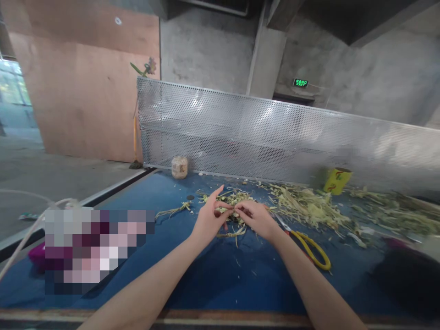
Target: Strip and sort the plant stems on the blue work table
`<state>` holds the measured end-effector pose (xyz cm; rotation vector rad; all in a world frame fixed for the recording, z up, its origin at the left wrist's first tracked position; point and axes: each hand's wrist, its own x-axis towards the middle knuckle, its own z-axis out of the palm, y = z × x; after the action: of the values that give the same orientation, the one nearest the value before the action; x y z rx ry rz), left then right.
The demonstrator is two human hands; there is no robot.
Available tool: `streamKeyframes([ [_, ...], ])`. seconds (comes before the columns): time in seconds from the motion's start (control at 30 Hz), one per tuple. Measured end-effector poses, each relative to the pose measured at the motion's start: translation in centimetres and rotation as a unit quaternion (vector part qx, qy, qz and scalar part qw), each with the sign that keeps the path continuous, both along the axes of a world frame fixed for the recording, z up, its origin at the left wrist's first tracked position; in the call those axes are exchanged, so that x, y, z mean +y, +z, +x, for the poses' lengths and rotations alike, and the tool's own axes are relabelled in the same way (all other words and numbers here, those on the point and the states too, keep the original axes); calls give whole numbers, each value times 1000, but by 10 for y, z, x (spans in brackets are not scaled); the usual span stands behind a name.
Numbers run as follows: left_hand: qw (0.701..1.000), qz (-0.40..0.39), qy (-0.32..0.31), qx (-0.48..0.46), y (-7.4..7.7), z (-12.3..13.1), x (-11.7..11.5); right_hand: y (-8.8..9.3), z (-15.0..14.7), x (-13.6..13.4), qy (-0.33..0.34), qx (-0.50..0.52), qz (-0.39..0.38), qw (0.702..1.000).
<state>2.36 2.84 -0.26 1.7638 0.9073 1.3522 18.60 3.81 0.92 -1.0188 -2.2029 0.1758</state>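
Note:
Over the blue tabletop [209, 284], my left hand [211, 215] has its thumb and a finger pinched together, with another finger pointing up. My right hand [257, 217] is pinched too, its fingertips meeting those of the left. What lies between the fingertips is too small to make out. Just behind and below them lies a pile of pale green-yellow plant strips [237, 197], like dried husk or leaf. A loose strand [235, 233] curls under the hands. Scissors with yellow-wrapped handles [314, 252] rest beside my right forearm.
Larger heaps of dry strips [305, 204] spread to the right, near a yellow can [338, 181]. A knotted strand [175, 211] and a whitish jar-like object [179, 167] are on the left. A perforated metal panel [220, 128] borders the back. A dark shape [409, 279] sits at right.

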Motion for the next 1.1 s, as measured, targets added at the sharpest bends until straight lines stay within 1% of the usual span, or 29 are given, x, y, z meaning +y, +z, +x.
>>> streamKeyframes([
  [0.13, 1000, 2, -1, 24, 1, 0, -1, 2, 2, -1, -14, -53, 34, 998],
  [0.27, 1000, -14, 8, 20, 1, 0, 2, 1, 5, -1, -29, -117, 63, 991],
  [0.37, 997, -77, -31, -6, -1, 1, 5, 0, 9, 0, -43, -167, 96, 980],
  [0.47, 985, -152, -69, -49, -1, 1, 6, 2, 12, 1, -38, -198, 121, 972],
  [0.53, 975, -188, -87, -75, 0, 0, 6, 3, 13, 0, -30, -193, 121, 973],
  [0.63, 967, -211, -99, -100, 2, -1, 5, 5, 12, -1, -13, -143, 86, 986],
  [0.73, 973, -191, -77, -103, 3, 0, 5, 3, 8, -1, 6, -73, 37, 997],
  [0.83, 989, -122, -43, -65, 3, 0, 4, -2, 3, 0, 8, -22, -9, 1000],
  [0.9, 998, -57, -29, -16, 2, -1, 3, -5, 2, 2, 9, -4, -39, 999],
  [0.97, 999, -10, -23, 30, 0, -2, 1, -7, 2, 4, 13, 6, -63, 998],
  [1.1, 998, 18, -20, 64, -1, -4, -1, -6, 3, 4, 15, 20, -80, 996],
])
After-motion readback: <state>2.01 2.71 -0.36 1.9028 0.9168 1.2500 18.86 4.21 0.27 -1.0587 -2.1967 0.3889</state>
